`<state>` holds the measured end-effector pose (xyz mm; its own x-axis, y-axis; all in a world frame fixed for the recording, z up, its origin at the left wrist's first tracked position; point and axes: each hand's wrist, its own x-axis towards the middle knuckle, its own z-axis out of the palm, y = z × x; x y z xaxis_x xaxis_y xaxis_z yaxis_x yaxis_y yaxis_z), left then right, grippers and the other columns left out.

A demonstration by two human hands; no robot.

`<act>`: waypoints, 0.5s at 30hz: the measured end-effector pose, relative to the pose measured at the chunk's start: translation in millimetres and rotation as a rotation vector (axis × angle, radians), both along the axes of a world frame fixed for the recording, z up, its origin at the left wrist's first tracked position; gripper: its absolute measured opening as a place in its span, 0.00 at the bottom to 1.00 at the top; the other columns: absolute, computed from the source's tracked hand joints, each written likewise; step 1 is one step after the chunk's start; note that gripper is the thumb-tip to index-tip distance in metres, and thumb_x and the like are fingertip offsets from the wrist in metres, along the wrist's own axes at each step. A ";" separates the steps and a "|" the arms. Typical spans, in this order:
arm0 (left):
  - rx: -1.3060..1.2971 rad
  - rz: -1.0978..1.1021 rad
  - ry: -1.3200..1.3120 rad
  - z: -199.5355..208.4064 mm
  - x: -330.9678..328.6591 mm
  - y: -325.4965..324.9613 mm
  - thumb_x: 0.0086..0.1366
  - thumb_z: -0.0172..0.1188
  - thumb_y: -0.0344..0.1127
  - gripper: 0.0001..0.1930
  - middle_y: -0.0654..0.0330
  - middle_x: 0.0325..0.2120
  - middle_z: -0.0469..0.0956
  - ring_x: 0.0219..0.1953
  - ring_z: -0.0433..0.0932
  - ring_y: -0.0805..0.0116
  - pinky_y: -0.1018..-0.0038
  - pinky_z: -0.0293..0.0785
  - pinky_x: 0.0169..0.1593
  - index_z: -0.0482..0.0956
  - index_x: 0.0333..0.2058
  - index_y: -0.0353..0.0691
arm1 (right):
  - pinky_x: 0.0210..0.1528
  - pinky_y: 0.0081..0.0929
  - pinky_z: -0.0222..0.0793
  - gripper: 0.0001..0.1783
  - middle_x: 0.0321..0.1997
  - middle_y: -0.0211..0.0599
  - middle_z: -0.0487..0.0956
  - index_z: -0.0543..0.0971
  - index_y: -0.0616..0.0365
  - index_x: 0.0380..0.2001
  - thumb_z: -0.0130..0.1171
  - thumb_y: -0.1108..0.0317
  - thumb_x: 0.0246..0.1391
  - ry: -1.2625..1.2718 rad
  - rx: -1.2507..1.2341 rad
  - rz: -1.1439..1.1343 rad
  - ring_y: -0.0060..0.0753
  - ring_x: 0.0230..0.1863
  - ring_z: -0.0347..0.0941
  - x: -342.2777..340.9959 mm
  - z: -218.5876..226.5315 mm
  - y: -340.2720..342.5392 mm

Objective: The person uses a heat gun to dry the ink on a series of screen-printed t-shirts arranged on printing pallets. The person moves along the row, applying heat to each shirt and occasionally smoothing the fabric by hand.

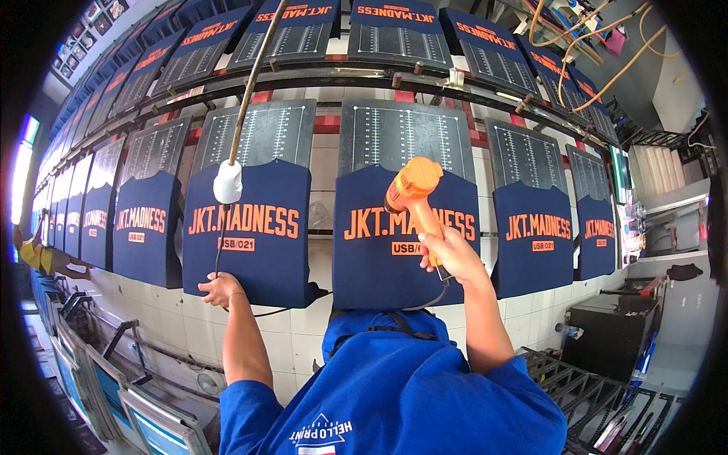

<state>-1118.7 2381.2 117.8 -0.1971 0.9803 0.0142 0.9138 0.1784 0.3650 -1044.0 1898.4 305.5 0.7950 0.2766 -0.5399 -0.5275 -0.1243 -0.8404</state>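
Head view: we observe two bare hands at a row of flat boards dressed with navy shirts. Our right hand [453, 256] is closed around the handle of an orange heat gun [418, 182]. The heat gun body lies just beyond this hand, its dark nozzle turned toward the left-hand side. Below the heat gun, we locate a navy shirt with orange lettering [356, 269]; a grey board marked with pale scales [409, 136] extends beyond its collar.

Our left hand [221, 290] is partly closed, with its fingers curled on a black cord [219, 254]. The cord rises beyond the hand to a white connector [227, 184], which hangs at the end of a tan pole [255, 83]. A second lettered navy shirt [265, 277] lies beside and beyond the left hand; we cannot tell whether the hand touches it. Nearer than the left hand, and to its left, we note framed panels [163, 425]. Nearer than the right hand, and to its right, stands a black metal rack [580, 402].
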 end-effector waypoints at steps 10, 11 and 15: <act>-0.005 0.003 0.008 -8.5 -4.5 7.2 0.68 0.42 0.50 0.27 0.35 0.59 0.56 0.55 0.67 0.36 0.46 0.70 0.52 0.57 0.62 0.45 | 0.22 0.21 0.70 0.15 0.27 0.32 0.72 0.70 0.64 0.39 0.56 0.62 0.60 0.080 -0.042 0.072 0.24 0.22 0.74 -30.3 15.3 -10.4; 0.002 -0.002 0.011 -7.4 -1.9 5.6 0.68 0.42 0.50 0.27 0.35 0.59 0.56 0.55 0.67 0.36 0.46 0.70 0.52 0.57 0.62 0.44 | 0.22 0.21 0.70 0.15 0.27 0.32 0.72 0.70 0.64 0.40 0.56 0.62 0.60 0.067 -0.033 0.065 0.24 0.22 0.75 -34.0 12.6 -10.0; -0.007 0.007 0.005 -5.8 -1.5 5.2 0.68 0.43 0.50 0.27 0.35 0.60 0.55 0.55 0.67 0.37 0.46 0.70 0.52 0.57 0.62 0.45 | 0.22 0.20 0.71 0.15 0.27 0.32 0.73 0.69 0.64 0.40 0.56 0.62 0.60 0.093 0.005 0.083 0.24 0.23 0.75 -33.0 14.0 -7.9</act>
<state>-1120.2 2386.4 112.0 -0.2039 0.9790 0.0086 0.9143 0.1872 0.3593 -1077.0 1890.5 319.5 0.7155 0.3420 -0.6091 -0.5916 -0.1671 -0.7887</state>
